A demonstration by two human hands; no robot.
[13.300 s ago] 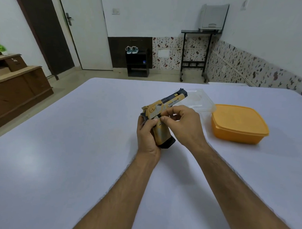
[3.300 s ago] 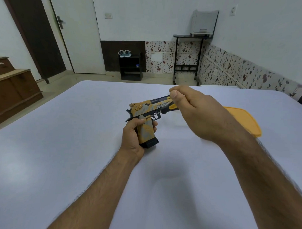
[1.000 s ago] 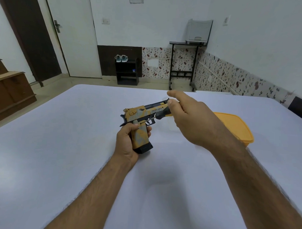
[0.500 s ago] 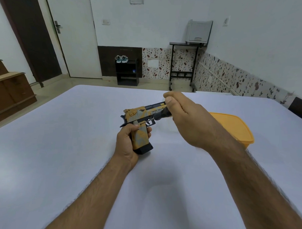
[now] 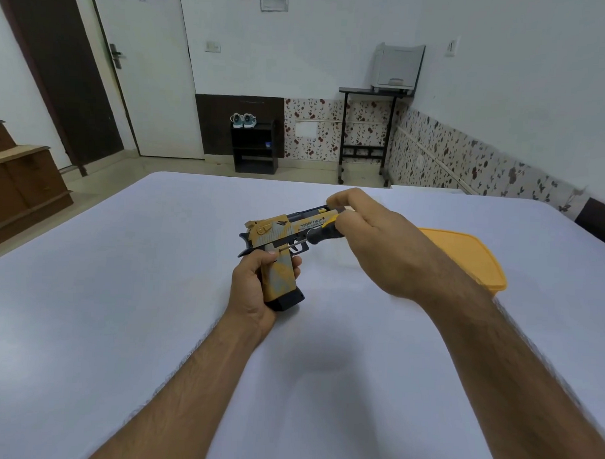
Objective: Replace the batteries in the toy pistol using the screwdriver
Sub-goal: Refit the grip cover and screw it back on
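The left hand (image 5: 254,289) grips the yellow-and-grey plastic toy pistol (image 5: 280,242) by its handle; the right hand (image 5: 372,245) pinches a black-and-yellow-handled screwdriver (image 5: 323,231) against the pistol's side.

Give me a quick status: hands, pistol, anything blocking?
Left hand grips toy pistol. Right hand holds screwdriver, tip at pistol. Nothing blocking.

White table (image 5: 119,326): the whole left half and the near centre lie open to a passing hand. Obstacles cluster at centre, where the left hand (image 5: 254,289) holds the toy pistol (image 5: 280,235) upright and the right hand (image 5: 372,242) sets a screwdriver (image 5: 323,234) against it. The orange container (image 5: 471,256) blocks the right side behind the right hand.
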